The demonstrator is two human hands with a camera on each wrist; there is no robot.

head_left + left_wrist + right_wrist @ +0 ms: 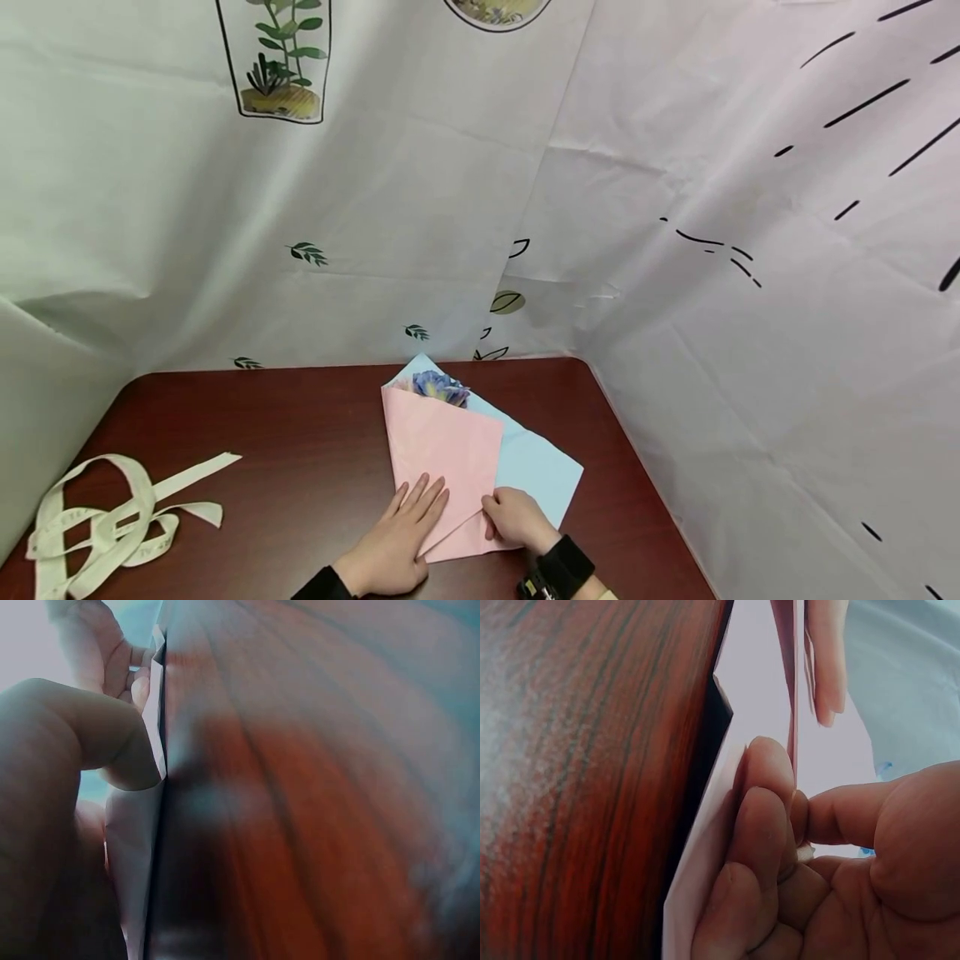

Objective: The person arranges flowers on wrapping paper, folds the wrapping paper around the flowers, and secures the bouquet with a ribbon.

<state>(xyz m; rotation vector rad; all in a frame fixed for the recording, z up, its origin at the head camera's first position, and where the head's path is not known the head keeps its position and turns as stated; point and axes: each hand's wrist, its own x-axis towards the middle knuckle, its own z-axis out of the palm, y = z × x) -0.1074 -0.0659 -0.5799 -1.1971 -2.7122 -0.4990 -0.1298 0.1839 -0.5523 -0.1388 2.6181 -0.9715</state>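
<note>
A sheet of pink wrapping paper (pixel 450 433) is folded over a light blue sheet (pixel 540 471) on the table. Blue-purple flowers (pixel 441 387) show out of the top of the fold; their stems are hidden. My left hand (pixel 401 533) lies on the lower left of the pink paper with its fingers extended, and the left wrist view has its thumb (pixel 112 739) at the paper's edge. At the lower right, my right hand (pixel 516 517) pinches the edge of the folded pink layer between thumb and curled index finger, as the right wrist view shows (pixel 799 814).
The dark red-brown table (pixel 300 433) carries a loosely coiled cream ribbon (pixel 135 512) at the left. White printed cloth (pixel 405 183) hangs behind the table and along its right side. The bouquet's tip reaches the table's back edge.
</note>
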